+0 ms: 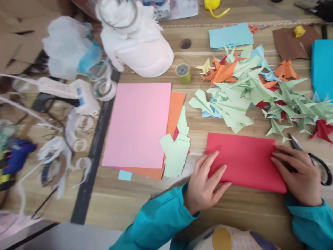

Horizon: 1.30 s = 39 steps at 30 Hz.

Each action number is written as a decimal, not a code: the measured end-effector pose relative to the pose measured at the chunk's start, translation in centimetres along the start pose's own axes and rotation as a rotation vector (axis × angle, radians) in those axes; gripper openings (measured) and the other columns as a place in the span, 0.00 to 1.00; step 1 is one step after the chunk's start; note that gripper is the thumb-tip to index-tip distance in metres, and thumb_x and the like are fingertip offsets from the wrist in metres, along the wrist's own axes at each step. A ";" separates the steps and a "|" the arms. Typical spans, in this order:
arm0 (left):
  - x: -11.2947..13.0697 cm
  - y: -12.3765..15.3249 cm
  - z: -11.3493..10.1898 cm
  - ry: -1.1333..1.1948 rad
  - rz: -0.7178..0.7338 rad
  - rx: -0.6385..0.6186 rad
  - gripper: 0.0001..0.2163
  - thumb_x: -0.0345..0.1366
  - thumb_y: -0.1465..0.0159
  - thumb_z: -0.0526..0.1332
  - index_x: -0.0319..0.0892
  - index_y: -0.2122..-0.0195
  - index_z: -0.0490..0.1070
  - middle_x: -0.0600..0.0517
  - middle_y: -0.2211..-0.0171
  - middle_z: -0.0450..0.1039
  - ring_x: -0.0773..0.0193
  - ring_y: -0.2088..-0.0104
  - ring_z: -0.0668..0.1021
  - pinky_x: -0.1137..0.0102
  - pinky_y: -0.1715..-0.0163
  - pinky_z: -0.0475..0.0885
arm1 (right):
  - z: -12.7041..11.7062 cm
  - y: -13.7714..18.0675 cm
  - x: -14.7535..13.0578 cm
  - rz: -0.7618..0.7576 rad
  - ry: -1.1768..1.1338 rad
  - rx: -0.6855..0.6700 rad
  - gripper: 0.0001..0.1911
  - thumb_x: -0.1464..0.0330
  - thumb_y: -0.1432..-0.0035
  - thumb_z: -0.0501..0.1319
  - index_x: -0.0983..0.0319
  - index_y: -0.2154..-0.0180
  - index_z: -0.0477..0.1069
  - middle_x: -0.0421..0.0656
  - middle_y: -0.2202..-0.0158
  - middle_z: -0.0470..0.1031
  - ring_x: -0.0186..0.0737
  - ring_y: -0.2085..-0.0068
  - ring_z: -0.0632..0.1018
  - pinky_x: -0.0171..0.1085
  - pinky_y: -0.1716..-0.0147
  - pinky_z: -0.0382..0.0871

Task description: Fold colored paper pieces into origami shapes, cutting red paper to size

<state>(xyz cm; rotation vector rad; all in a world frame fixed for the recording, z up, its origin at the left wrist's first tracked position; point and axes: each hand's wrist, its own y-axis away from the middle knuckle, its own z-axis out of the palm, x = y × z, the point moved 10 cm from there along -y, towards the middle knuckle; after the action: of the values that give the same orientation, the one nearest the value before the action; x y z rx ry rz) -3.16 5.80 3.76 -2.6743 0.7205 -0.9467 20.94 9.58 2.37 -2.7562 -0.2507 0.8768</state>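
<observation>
1. Left hand (205, 184), teal sleeve, at the near bench (125, 205) edge. It lies flat with fingers (217, 173) spread apart on the near left corner of the red sheet (244, 161). Nothing gripped.
2. Right hand (299, 175) is flat, fingers close together, pressing the sheet's right edge. Not clamped on anything.
3. Red sheet lies flat on the bench, right of centre, close to the near edge, between both hands.
4. Scissors (321, 166) are just beyond the right hand, black handles partly hidden by it.
5. Green scraps (177, 152) lie left of the red sheet, overlapping the sheets beside them.
6. Pink sheet (139, 125) lies on an orange sheet (177, 107), mid-bench.
7. Pile of folded shapes (260, 90), mostly green with some orange, red and blue, sits beyond the red sheet and runs to the right edge.
8. Spool (183, 73) stands between the pink sheet and the pile, farther back.
9. Far side: white cap (137, 48), blue stack (230, 34), brown sheet (288, 43). Teal sheet (322, 66) is at the right edge.
10. Tape rolls (104, 86) are on the left side, blurred.
</observation>
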 end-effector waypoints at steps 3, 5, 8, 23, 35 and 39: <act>-0.3 0.1 -0.5 -0.024 -0.056 0.048 0.15 0.33 0.41 0.65 0.39 0.53 0.70 0.35 0.45 0.65 0.49 0.50 0.72 0.55 0.55 0.73 | 0.1 -0.2 -0.2 -0.010 0.006 -0.008 0.06 0.70 0.44 0.64 0.57 0.63 0.77 0.44 0.56 0.78 0.47 0.56 0.77 0.50 0.54 0.71; -0.6 0.1 -0.8 -0.013 -0.092 0.083 0.14 0.31 0.41 0.65 0.40 0.53 0.70 0.37 0.47 0.68 0.54 0.56 0.75 0.60 0.60 0.74 | 0.2 -0.3 -0.3 -0.012 0.003 -0.020 0.06 0.71 0.44 0.64 0.57 0.63 0.77 0.45 0.56 0.78 0.47 0.56 0.77 0.50 0.54 0.71; -0.7 0.0 -0.8 0.006 -0.114 0.097 0.13 0.28 0.42 0.65 0.40 0.55 0.71 0.39 0.51 0.71 0.59 0.62 0.75 0.64 0.65 0.74 | 0.2 -0.4 -0.4 -0.007 -0.009 -0.039 0.07 0.71 0.44 0.63 0.56 0.63 0.77 0.45 0.56 0.78 0.48 0.56 0.77 0.51 0.55 0.72; -0.6 -0.7 0.0 0.051 -0.091 0.030 0.13 0.22 0.45 0.65 0.38 0.59 0.72 0.41 0.57 0.73 0.59 0.63 0.73 0.66 0.68 0.71 | 0.4 -0.4 0.1 0.106 -0.012 -0.074 0.06 0.66 0.42 0.62 0.58 0.62 0.77 0.43 0.68 0.79 0.42 0.67 0.75 0.45 0.63 0.70; -0.1 -0.7 -0.5 -0.001 -0.048 0.060 0.12 0.29 0.45 0.67 0.38 0.58 0.73 0.41 0.59 0.74 0.57 0.63 0.75 0.65 0.67 0.71 | 0.7 -0.5 0.1 0.099 -0.016 -0.094 0.05 0.68 0.42 0.62 0.57 0.65 0.78 0.42 0.71 0.78 0.42 0.67 0.75 0.44 0.64 0.68; 1.7 -0.3 -0.3 -0.260 0.123 0.010 0.23 0.49 0.46 0.68 0.37 0.56 0.74 0.36 0.55 0.73 0.51 0.61 0.76 0.60 0.63 0.71 | 0.8 -0.4 0.1 0.081 0.001 -0.099 0.05 0.68 0.42 0.62 0.57 0.64 0.78 0.43 0.70 0.78 0.42 0.66 0.74 0.44 0.64 0.68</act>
<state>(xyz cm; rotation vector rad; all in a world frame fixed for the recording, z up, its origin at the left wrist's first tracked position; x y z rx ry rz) -2.08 5.22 4.99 -2.6406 0.8064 -0.5567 20.53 10.13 1.80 -2.8764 -0.1883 0.9060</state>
